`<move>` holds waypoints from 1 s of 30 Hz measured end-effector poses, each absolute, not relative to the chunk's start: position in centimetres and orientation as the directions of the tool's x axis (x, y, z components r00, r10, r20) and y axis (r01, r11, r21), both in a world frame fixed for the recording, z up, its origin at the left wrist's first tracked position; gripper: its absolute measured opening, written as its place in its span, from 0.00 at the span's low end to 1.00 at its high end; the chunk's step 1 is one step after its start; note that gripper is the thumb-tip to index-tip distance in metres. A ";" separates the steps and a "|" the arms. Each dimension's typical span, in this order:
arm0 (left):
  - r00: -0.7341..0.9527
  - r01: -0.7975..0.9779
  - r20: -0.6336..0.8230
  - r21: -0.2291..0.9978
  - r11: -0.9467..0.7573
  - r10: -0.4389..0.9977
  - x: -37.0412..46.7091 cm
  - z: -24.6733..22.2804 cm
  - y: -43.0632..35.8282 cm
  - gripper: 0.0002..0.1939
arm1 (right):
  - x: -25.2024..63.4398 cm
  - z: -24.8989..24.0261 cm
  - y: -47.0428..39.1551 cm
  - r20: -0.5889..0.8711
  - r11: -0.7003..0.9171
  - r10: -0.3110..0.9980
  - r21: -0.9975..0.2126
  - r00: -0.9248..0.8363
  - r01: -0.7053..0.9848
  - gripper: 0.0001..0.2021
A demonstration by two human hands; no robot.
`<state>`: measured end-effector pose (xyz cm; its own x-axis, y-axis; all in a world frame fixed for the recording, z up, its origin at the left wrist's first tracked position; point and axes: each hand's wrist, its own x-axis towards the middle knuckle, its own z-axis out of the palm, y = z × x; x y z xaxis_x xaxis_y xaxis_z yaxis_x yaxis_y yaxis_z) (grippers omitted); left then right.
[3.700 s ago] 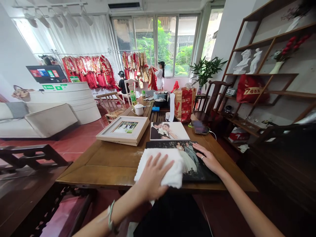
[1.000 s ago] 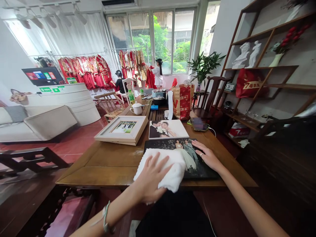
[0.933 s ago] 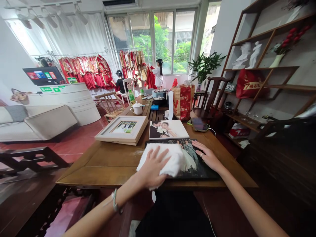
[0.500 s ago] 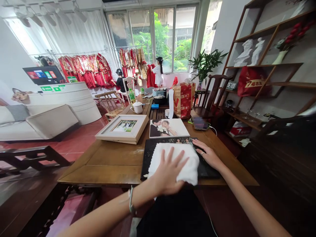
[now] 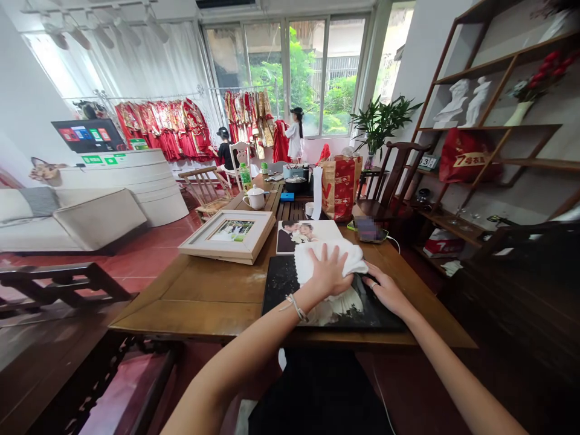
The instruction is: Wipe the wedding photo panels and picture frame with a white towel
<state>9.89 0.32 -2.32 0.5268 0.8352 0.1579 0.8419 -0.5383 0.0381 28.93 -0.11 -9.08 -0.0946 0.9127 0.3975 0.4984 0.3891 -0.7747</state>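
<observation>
A dark photo panel with a picture on it lies flat at the table's front edge. My left hand presses a white cloth down on the panel's far part, fingers spread and lying flat. The cloth is bunched at its right end and overlaps the near edge of a couple's portrait print. At the panel's right side rests my right hand, fingers stretched out beside the cloth's end, a ring on one finger. Part of the panel's picture is hidden under the cloth and my left hand.
Pale wooden picture frames lie stacked on the left of the wooden table. Behind are a white lidded cup, a blue box, a paper bag and a phone on a cable. Two people are near the clothes racks.
My left hand has pushed the cloth away from me to the panel's far edge, uncovering the near part of its picture. My right hand has shifted slightly toward me.
</observation>
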 end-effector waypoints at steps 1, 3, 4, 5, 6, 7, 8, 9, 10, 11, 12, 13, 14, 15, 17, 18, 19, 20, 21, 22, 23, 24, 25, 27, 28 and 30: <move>0.521 0.845 0.164 0.040 -0.533 0.838 10.4 -2.3 0.4 0.32 | 29.0 -9.2 -0.1 0.397 0.387 0.913 -0.776 -0.092 0.497 0.19; 0.519 0.846 0.167 0.038 -0.531 0.839 11.2 -2.3 -0.4 0.32 | 29.1 -9.3 0.0 0.399 0.391 0.913 -0.784 -0.090 0.482 0.19; 0.520 0.846 0.164 0.039 -0.532 0.838 11.4 -2.3 -1.3 0.33 | 29.2 -9.4 0.1 0.399 0.394 0.912 -0.790 -0.094 0.469 0.19; 0.522 0.844 0.157 0.042 -0.534 0.838 11.5 -2.3 -2.5 0.33 | 29.3 -9.5 0.2 0.397 0.396 0.912 -0.797 -0.099 0.455 0.19; 0.527 0.841 0.151 0.048 -0.538 0.837 11.5 -2.3 -4.0 0.34 | 29.4 -9.6 0.3 0.395 0.400 0.912 -0.804 -0.108 0.441 0.20; 0.532 0.838 0.143 0.054 -0.543 0.835 11.6 -2.3 -5.6 0.35 | 29.5 -9.7 0.4 0.396 0.407 0.911 -0.809 -0.118 0.425 0.21; 0.541 0.832 0.142 0.059 -0.552 0.829 11.6 -2.2 -7.3 0.36 | 29.7 -9.7 0.5 0.401 0.419 0.906 -0.812 -0.134 0.407 0.22; 0.549 0.825 0.142 0.063 -0.561 0.824 11.6 -2.2 -8.9 0.37 | 29.8 -9.7 0.7 0.408 0.433 0.901 -0.812 -0.150 0.391 0.23; 0.563 0.816 0.135 0.066 -0.575 0.815 11.6 -2.2 -10.5 0.38 | 29.9 -9.6 0.9 0.416 0.447 0.894 -0.811 -0.165 0.378 0.24; 0.585 0.800 0.133 0.066 -0.596 0.800 11.7 -2.2 -11.8 0.39 | 30.0 -9.5 1.0 0.422 0.457 0.889 -0.809 -0.178 0.369 0.25; 0.600 0.789 0.133 0.063 -0.611 0.789 11.8 -2.2 -12.8 0.40 | 30.0 -9.5 1.2 0.422 0.460 0.888 -0.809 -0.183 0.366 0.25; 0.611 0.781 0.135 0.060 -0.622 0.780 11.9 -2.3 -13.5 0.40 | 30.1 -9.4 1.3 0.417 0.455 0.890 -0.810 -0.183 0.369 0.25; 0.617 0.776 0.138 0.057 -0.628 0.775 12.0 -2.3 -13.8 0.40 | 30.2 -9.3 1.4 0.407 0.446 0.895 -0.814 -0.181 0.372 0.25; 0.615 0.777 0.140 0.057 -0.627 0.776 12.1 -2.3 -13.8 0.40 | 30.2 -9.3 1.4 0.399 0.438 0.899 -0.820 -0.179 0.370 0.26; 0.602 0.787 0.135 0.068 -0.613 0.787 12.2 -2.2 -12.8 0.39 | 30.3 -9.4 1.4 0.396 0.438 0.899 -0.830 -0.188 0.346 0.26; 0.592 0.794 0.128 0.078 -0.603 0.796 12.3 -2.1 -12.0 0.38 | 30.3 -9.5 1.3 0.399 0.440 0.898 -0.835 -0.188 0.330 0.27; 0.580 0.802 0.119 0.088 -0.591 0.806 12.3 -2.0 -11.0 0.38 | 30.3 -9.7 1.2 0.401 0.438 0.899 -0.841 -0.179 0.318 0.27; 0.568 0.811 0.110 0.095 -0.577 0.816 12.3 -1.9 -9.9 0.37 | 30.3 -9.8 1.1 0.397 0.427 0.904 -0.849 -0.158 0.312 0.27; 0.553 0.822 0.101 0.100 -0.561 0.827 12.2 -1.7 -8.7 0.37 | 30.2 -10.0 1.0 0.386 0.408 0.913 -0.859 -0.132 0.310 0.27; 0.538 0.832 0.093 0.102 -0.545 0.838 12.1 -1.6 -7.4 0.36 | 30.0 -10.1 0.9 0.373 0.388 0.921 -0.867 -0.107 0.314 0.26; 0.523 0.842 0.087 0.102 -0.530 0.848 12.0 -1.5 -6.1 0.36 | 29.9 -10.2 0.7 0.365 0.373 0.927 -0.870 -0.090 0.321 0.26; 0.505 0.854 0.086 0.098 -0.511 0.859 11.8 -1.4 -4.8 0.35 | 29.7 -10.2 0.6 0.363 0.368 0.928 -0.867 -0.081 0.336 0.24; 0.485 0.865 0.090 0.092 -0.492 0.870 11.6 -1.4 -3.6 0.35 | 29.5 -10.1 0.5 0.367 0.371 0.927 -0.857 -0.081 0.357 0.23; 0.454 0.884 0.110 0.074 -0.462 0.884 11.1 -1.5 -1.8 0.34 | 29.2 -9.7 0.2 0.382 0.386 0.919 -0.823 -0.097 0.416 0.21; 0.446 0.888 0.127 0.064 -0.456 0.886 10.8 -1.7 -1.4 0.34 | 29.1 -9.4 0.1 0.386 0.392 0.916 -0.807 -0.107 0.441 0.21; 0.453 0.884 0.159 0.047 -0.465 0.877 10.3 -2.0 -1.6 0.33 | 28.9 -9.0 -0.2 0.393 0.404 0.911 -0.788 -0.124 0.465 0.20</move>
